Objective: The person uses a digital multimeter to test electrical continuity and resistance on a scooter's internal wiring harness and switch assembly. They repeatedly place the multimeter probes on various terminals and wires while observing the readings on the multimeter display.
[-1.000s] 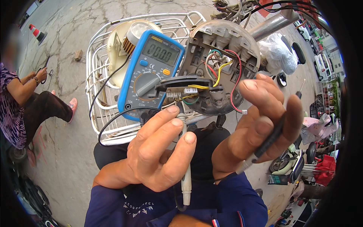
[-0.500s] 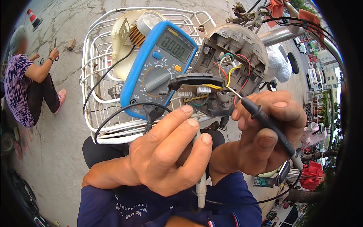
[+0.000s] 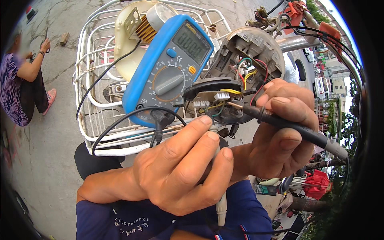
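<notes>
My right hand (image 3: 286,132) is closed around a black test probe (image 3: 308,134), its bare metal tip beside the white connectors (image 3: 221,96) of an opened round instrument housing (image 3: 256,50); contact cannot be made out. A second, greyish test probe (image 3: 221,210) is in my left hand (image 3: 184,168), fingers closed on it, front end close under the board; its tip is hidden. Yellow, red and green wires (image 3: 250,75) run inside the housing. Left of it leans a blue multimeter (image 3: 168,72), its display lit with digits and a black lead plugged in at the bottom.
A white wire basket (image 3: 86,116) carries the multimeter, a cream plastic shell (image 3: 124,44) and a round lamp-like part (image 3: 161,15). Bundled cables (image 3: 268,18) hang by the metal handlebar (image 3: 300,42). At the left another person (image 3: 20,80) sits low, holding scissors.
The black probe's tip has dropped from the yellow wires to beside the connectors, and the probe lies flatter. My left hand keeps its grip. The whole view has shifted slightly.
</notes>
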Available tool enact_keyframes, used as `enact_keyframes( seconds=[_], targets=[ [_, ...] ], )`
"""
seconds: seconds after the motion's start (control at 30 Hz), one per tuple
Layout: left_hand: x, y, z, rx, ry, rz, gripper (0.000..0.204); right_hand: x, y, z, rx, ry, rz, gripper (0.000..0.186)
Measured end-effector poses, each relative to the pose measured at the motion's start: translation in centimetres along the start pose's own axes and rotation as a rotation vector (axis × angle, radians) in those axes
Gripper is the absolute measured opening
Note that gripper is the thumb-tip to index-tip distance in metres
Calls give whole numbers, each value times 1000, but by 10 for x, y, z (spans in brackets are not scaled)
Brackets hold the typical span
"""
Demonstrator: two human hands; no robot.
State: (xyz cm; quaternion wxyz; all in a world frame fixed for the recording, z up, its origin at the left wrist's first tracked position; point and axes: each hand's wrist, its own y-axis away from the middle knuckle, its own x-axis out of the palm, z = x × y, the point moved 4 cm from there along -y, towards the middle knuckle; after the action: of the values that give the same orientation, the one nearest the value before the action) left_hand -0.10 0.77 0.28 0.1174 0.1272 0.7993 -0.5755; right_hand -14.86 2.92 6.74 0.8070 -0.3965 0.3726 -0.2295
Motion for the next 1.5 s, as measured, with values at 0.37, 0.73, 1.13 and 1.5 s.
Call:
enact_keyframes(
  seconds=[0.37,0.73,1.13,1.5],
  targets=[
    [-3,-2,-1,24,12,6,32,14,3,-17,-69,-211,-2,44],
    [3,2,-1,73,-33,-118,18,16,9,-24,-59,-226,-23,44],
    [7,7,-5,86,-29,-122,16,14,18,-22,-63,-301,-18,44],
    [11,12,-10,113,-31,-59,16,8,28,-23,-87,-241,-5,41]
  ],
)
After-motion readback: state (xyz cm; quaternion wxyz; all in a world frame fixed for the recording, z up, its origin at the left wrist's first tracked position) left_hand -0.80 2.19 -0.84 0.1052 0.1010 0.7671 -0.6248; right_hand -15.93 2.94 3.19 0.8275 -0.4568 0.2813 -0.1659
